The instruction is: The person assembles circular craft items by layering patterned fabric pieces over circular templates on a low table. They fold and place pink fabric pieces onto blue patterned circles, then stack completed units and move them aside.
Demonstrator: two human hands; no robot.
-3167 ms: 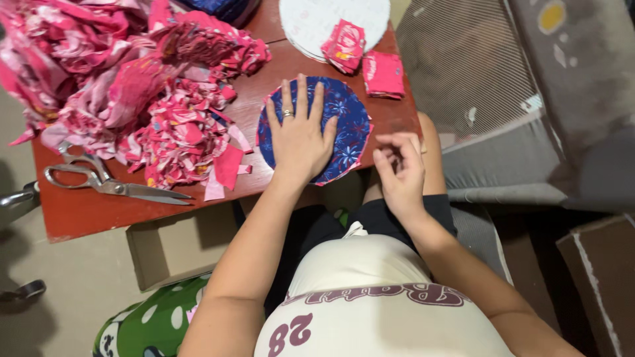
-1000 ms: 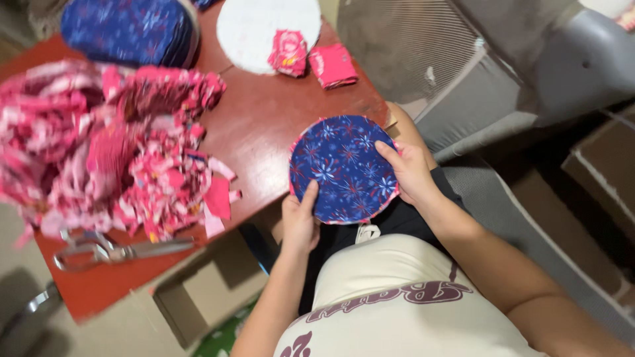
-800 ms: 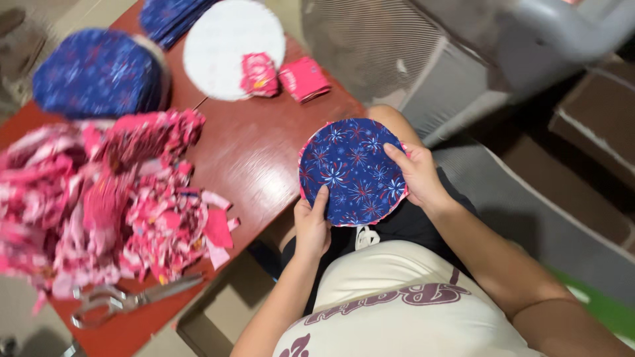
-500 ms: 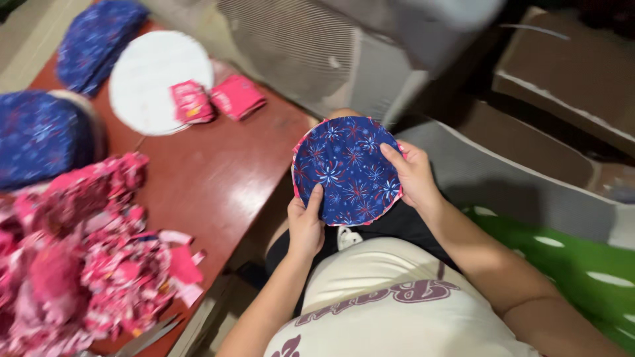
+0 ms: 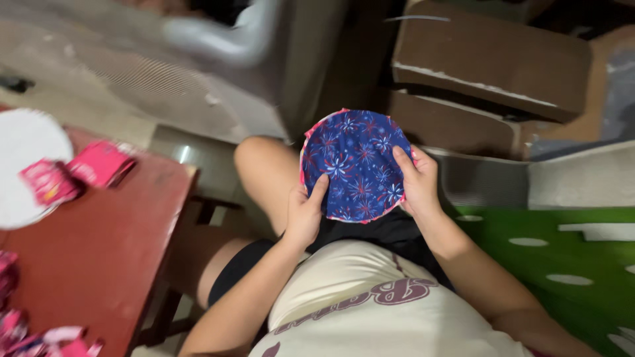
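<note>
Holding blue cloth disc (image 5: 357, 165) between both hands over my lap: left hand (image 5: 305, 215) pinches lower-left edge, right hand (image 5: 417, 182) grips right edge.

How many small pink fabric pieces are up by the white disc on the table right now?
2: one pink piece lies on the white disc, the other pink piece just right of it on the red table. Others may sit off-frame.
</note>
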